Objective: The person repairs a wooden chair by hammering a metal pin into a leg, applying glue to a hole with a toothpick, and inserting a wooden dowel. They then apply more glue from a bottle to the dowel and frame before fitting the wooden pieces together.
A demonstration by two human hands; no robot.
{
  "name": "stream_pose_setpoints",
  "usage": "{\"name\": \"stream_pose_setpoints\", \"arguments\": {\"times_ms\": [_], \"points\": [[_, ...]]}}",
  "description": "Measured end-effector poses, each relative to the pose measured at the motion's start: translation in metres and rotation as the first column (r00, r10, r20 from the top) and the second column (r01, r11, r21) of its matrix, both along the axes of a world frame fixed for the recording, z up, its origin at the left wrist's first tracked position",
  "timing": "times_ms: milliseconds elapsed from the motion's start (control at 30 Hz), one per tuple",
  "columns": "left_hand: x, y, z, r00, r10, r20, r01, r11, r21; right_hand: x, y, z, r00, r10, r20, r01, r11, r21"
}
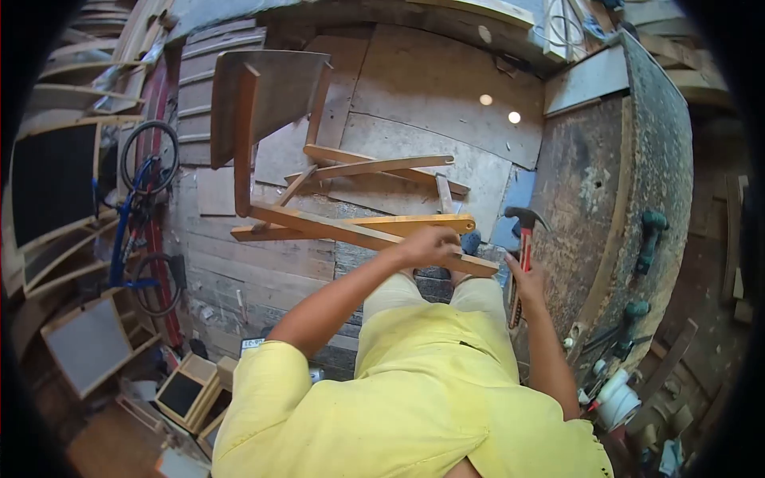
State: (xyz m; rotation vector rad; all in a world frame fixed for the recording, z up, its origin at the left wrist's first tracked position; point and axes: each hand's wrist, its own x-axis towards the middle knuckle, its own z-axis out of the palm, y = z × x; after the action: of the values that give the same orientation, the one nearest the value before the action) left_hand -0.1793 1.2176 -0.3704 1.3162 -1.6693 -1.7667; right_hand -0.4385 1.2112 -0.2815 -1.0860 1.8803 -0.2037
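A wooden folding frame with crossed legs [335, 229] and a curved back panel [275, 95] lies in front of me. My left hand [430, 245] is closed over the end of its near rail, by the crossing with an orange-brown slat [430, 225]. To the right, my right hand [527, 280] is wrapped round the red handle of a hammer [526, 239], whose metal head points up and away from me. The hammer is held beside the rail's end, apart from it.
A worn wooden workbench [582, 183] stands at the right, with two power drills [653, 231] on its side. A blue bicycle [131, 215] and framed panels [60, 179] are at the left. Bottles and a white roll [619, 408] lie at the lower right.
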Motion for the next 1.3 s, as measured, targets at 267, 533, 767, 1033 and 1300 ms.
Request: {"name": "stream_pose_setpoints", "arguments": {"times_ms": [267,533,767,1033,1300], "points": [[-0.106,-0.01,-0.009,0.964,0.059,-0.259,0.003,0.973,0.232,0.016,-0.043,-0.042,0.893,0.018,0.45,0.053,0.988,-0.146],[-0.091,-0.081,-0.041,0.887,0.458,0.055,-0.445,0.818,0.365,-0.022,-0.145,-0.077,0.842,0.156,0.517,-0.244,0.964,0.106],[-0.082,-0.113,-0.119,0.673,0.72,0.166,-0.713,0.573,0.405,-0.113,-0.238,-0.215,0.828,0.529,0.185,-0.539,0.842,0.003],[-0.113,-0.151,-0.245,0.927,0.322,0.193,-0.371,0.703,0.607,-0.164,-0.225,-0.334,0.913,0.03,0.407,-0.179,0.926,0.332],[-0.112,-0.136,-0.263,0.932,0.298,0.208,-0.294,0.283,0.913,-0.139,-0.237,-0.422,0.888,-0.017,0.46,-0.21,0.873,0.439]]}}
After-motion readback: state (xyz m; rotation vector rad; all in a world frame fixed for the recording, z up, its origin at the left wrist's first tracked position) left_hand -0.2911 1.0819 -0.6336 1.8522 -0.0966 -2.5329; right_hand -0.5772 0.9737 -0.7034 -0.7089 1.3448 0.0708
